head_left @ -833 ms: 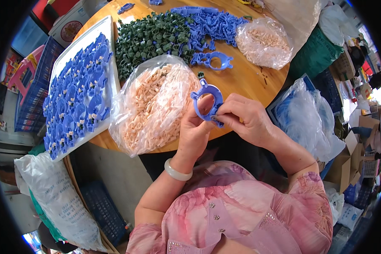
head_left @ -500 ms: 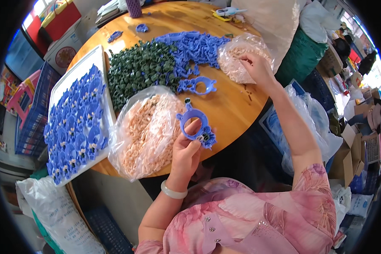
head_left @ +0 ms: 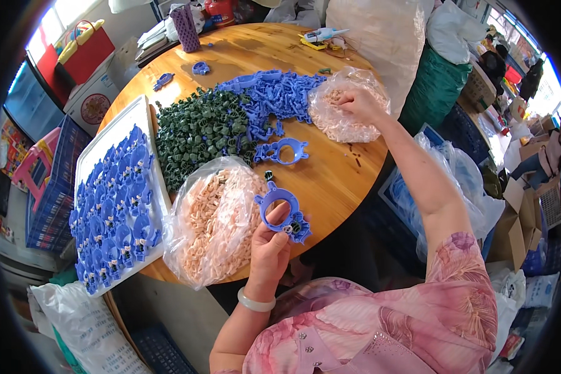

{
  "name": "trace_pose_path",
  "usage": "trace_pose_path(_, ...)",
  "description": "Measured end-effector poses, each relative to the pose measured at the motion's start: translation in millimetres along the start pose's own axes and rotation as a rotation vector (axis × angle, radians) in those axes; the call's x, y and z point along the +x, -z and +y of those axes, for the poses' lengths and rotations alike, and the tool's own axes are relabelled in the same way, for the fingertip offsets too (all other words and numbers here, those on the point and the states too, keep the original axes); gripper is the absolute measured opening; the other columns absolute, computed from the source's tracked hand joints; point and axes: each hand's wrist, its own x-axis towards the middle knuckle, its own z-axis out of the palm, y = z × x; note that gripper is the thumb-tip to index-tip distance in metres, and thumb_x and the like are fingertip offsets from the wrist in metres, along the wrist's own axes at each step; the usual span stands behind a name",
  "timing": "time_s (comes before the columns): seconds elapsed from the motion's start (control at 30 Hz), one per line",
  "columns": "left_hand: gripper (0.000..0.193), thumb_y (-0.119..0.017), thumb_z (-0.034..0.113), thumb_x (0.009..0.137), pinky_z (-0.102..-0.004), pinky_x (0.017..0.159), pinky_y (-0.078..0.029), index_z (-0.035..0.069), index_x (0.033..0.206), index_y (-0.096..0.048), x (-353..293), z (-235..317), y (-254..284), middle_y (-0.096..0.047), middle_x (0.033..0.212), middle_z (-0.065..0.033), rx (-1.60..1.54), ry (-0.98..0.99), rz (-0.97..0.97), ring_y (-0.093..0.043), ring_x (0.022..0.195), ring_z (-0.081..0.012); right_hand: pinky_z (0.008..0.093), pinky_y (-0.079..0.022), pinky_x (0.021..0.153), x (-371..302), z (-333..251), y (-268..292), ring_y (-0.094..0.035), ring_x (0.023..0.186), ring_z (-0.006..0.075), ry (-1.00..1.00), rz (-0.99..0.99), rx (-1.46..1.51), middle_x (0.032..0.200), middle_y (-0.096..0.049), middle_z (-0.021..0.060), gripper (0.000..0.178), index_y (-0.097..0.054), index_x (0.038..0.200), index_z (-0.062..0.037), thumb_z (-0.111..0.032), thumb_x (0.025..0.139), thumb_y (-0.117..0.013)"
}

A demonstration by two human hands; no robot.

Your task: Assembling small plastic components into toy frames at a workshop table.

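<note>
My left hand [head_left: 270,249] grips a blue plastic ring-shaped part [head_left: 279,209], with a finger through its ring and small dark green pieces fitted on it. My right hand [head_left: 359,106] reaches into a clear bag of small pale peach pieces [head_left: 340,124] at the far right of the table; its fingertips are bent together among them, and what they pinch is too small to make out. Near my left hand stands a larger open clear bag of peach pieces [head_left: 218,218]. Another blue ring part [head_left: 282,151] lies just beyond the held one.
Heaps of dark green pieces [head_left: 202,131] and blue pieces [head_left: 277,93] cover the table's middle. A white tray [head_left: 158,149] of assembled blue parts is at the left. Farther back are a purple perforated cup [head_left: 185,28] and a glue gun [head_left: 324,35]. Sacks and crates surround the round wooden table [head_left: 336,193].
The whole view has shifted, so the table sits lower in the picture. My right hand has dipped farther into the small bag; my left still holds the blue part.
</note>
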Motion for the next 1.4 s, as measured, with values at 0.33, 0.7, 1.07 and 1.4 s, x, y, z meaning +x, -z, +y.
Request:
trace_pose_path(0.33, 0.054, -0.063, 0.013, 0.085, -0.0424, 0.096, -0.043, -0.003, 0.132, -0.042, 1, 0, 3, -0.053, 0.124, -0.0125, -0.034, 0.014, 0.020, -0.054, 0.114, -0.0320, 0.0255, -0.053, 0.077, -65, -67, 10, -0.066, 0.083, 0.0173, -0.015, -0.006, 0.725, 0.090, -0.065, 0.0101, 0.017, -0.061, 0.096, 0.0062, -0.007, 0.085, -0.062)
trace_pose_path(0.7, 0.056, -0.065, 0.003, 0.081, -0.0406, 0.098, -0.043, 0.003, 0.132, -0.042, 6, 0, -2, -0.049, 0.129, -0.0107, -0.070, -0.073, 0.047, -0.050, 0.119, -0.0298, 0.0235, -0.047, 0.074, -178, -150, -56, -0.058, 0.080, 0.0112, 0.338, -0.082, 0.550, 0.087, -0.059, 0.0050, 0.020, -0.061, 0.101, 0.0009, 0.003, 0.081, -0.064)
trace_pose_path(1.07, 0.060, -0.069, -0.003, 0.076, -0.0332, 0.094, -0.046, 0.002, 0.131, -0.043, 0, -9, 2, -0.051, 0.126, -0.0096, -0.023, -0.144, 0.092, -0.051, 0.114, -0.0196, 0.0337, -0.047, 0.063, -192, -167, -77, -0.059, 0.071, 0.0247, 0.668, 0.167, 0.133, 0.079, -0.061, 0.0059, 0.033, -0.061, 0.105, -0.0066, 0.001, 0.073, -0.066)
trace_pose_path(1.4, 0.061, -0.070, 0.000, 0.077, -0.0320, 0.093, -0.047, 0.002, 0.131, -0.042, 0, -9, 1, -0.051, 0.126, -0.0101, 0.004, -0.178, 0.071, -0.052, 0.113, -0.0195, 0.0338, -0.048, 0.065, -197, -169, -80, -0.060, 0.077, 0.0263, 0.659, 0.122, 0.113, 0.088, -0.060, 0.0090, 0.030, -0.061, 0.101, -0.0047, 0.000, 0.072, -0.067)
